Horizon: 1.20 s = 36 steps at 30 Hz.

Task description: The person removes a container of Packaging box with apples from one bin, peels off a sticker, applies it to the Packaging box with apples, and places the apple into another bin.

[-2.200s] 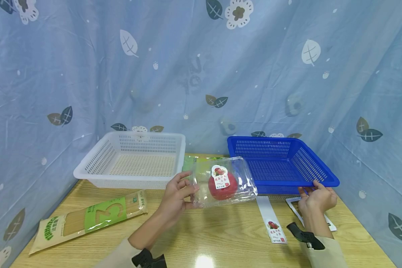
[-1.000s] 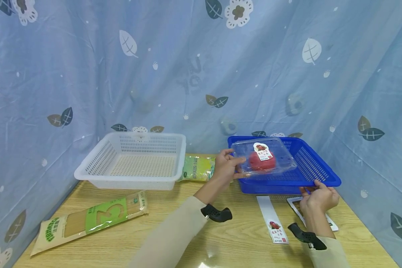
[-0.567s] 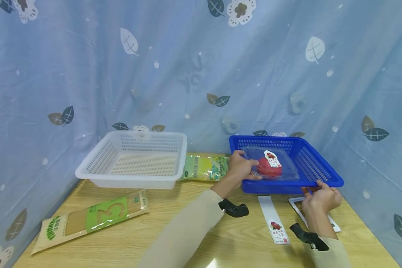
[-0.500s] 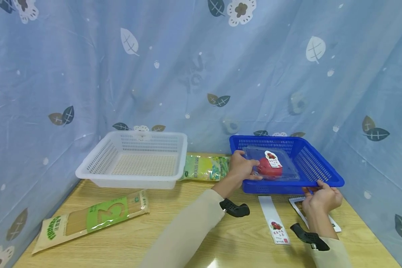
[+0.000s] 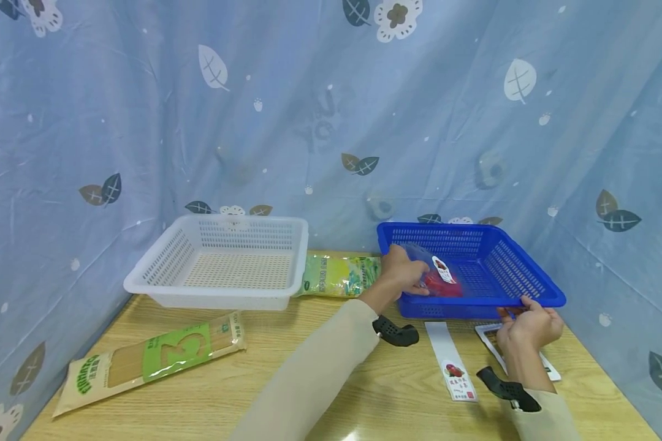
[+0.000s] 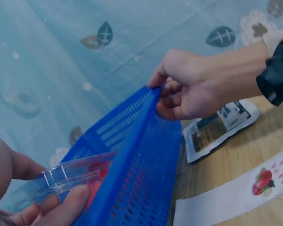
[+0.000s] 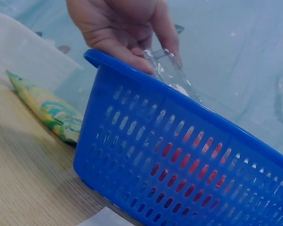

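Observation:
My left hand (image 5: 401,271) pinches one end of a clear plastic box (image 6: 63,176) between thumb and fingers. The box leans steeply inside the left part of the blue basket (image 5: 474,302). Within it is a round red fruit (image 5: 445,286), and a white label (image 5: 444,269) with a fruit picture sits on top. Red shows through the basket's slots in the right wrist view. At the front right corner, my right hand (image 5: 531,327) grips the basket's rim, fingers underneath and thumb above. The box's lower side is hidden by the basket wall.
A white basket (image 5: 215,299) stands at the back left. Between the baskets lies a green-and-yellow packet (image 5: 339,275). A bag of noodles (image 5: 160,355) is at front left. A white paper strip (image 5: 452,361) and a white-edged pouch (image 6: 212,134) lie before the blue basket.
My left hand has carried the box rightward from above the table into the blue basket. In the last half second the box has tilted more steeply. My right hand has stayed on the rim.

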Each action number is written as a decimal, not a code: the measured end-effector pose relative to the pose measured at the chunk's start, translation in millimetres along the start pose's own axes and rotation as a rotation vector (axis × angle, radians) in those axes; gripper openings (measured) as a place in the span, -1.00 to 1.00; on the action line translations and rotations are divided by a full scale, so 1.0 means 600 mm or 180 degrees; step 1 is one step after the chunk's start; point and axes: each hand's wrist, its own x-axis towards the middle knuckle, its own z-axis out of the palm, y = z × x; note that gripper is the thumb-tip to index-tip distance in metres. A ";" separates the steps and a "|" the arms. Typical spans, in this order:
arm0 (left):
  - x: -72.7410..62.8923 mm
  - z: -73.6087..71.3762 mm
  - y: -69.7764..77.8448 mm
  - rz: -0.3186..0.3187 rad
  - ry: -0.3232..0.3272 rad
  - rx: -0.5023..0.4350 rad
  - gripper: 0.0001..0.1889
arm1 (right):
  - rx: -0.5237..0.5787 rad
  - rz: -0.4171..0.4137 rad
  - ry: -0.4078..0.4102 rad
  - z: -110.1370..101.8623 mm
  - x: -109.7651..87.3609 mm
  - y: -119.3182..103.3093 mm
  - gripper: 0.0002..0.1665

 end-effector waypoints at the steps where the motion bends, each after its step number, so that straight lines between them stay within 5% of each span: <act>1: 0.001 -0.001 0.001 0.0005 0.0042 0.0166 -0.52 | -0.0005 0.0008 -0.0004 0.000 -0.001 0.002 -0.63; 5: 0.000 -0.007 0.006 0.0186 0.0182 0.1002 -0.80 | -0.0042 -0.0008 -0.0038 -0.001 -0.001 0.006 -0.64; 10: -0.006 -0.015 0.005 0.0459 0.0217 0.1851 -0.63 | -0.0037 -0.0069 -0.0048 0.000 0.002 0.003 -0.66; 15: -0.006 -0.023 -0.003 0.0520 0.0286 0.2221 -0.54 | -0.0074 0.0003 -0.0036 -0.001 0.002 0.003 -0.68; 26: -0.016 -0.039 -0.011 0.0668 0.0222 0.2215 -0.49 | -0.0418 0.0028 0.0116 -0.001 -0.006 0.000 -0.70; 29: -0.025 -0.051 -0.014 0.0773 0.0250 0.2225 -0.67 | -0.0537 0.0016 0.0162 0.000 -0.008 -0.002 -0.73; 36: -0.046 -0.081 -0.029 0.0800 0.0201 0.1717 -0.68 | -0.0639 -0.0230 0.0368 0.003 -0.007 -0.007 -0.72</act>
